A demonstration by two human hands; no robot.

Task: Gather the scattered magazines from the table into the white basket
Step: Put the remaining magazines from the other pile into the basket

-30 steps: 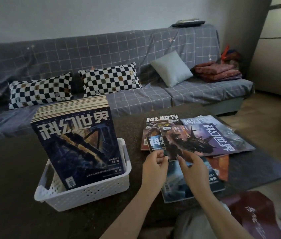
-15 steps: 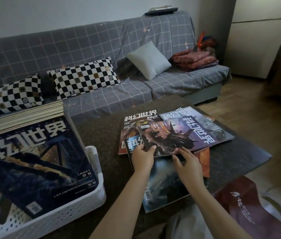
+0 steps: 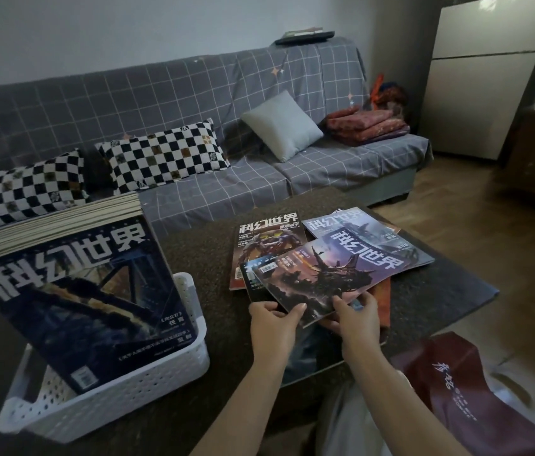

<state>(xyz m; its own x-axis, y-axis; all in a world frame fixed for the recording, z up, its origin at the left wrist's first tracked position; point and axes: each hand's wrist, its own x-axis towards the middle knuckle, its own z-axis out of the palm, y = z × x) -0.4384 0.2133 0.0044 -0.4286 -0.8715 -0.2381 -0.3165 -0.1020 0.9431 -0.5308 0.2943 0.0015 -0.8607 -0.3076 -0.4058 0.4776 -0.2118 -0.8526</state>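
We have both hands on the purple-covered magazine, which lies topmost on the scattered pile at about one o'clock from us, on the dark table. Our left hand pinches its near left edge, thumb on the cover and the other fingers hidden beneath, so we cannot tell how far they curl. Our right hand grips the near right edge the same way, fingers on top and thumb tucked under, and that near edge is tilted up off the issues below. Under it lie a red-bordered magazine at twelve o'clock of the pile, a grey-blue magazine at two o'clock, a thin orange one showing at four o'clock, and a dark one nearest us. The white basket sits at nine o'clock, well apart from the pile, and holds a thick stack of magazines leaning on edge, its dark blue cover facing us. A maroon bag lies off the table at four o'clock.
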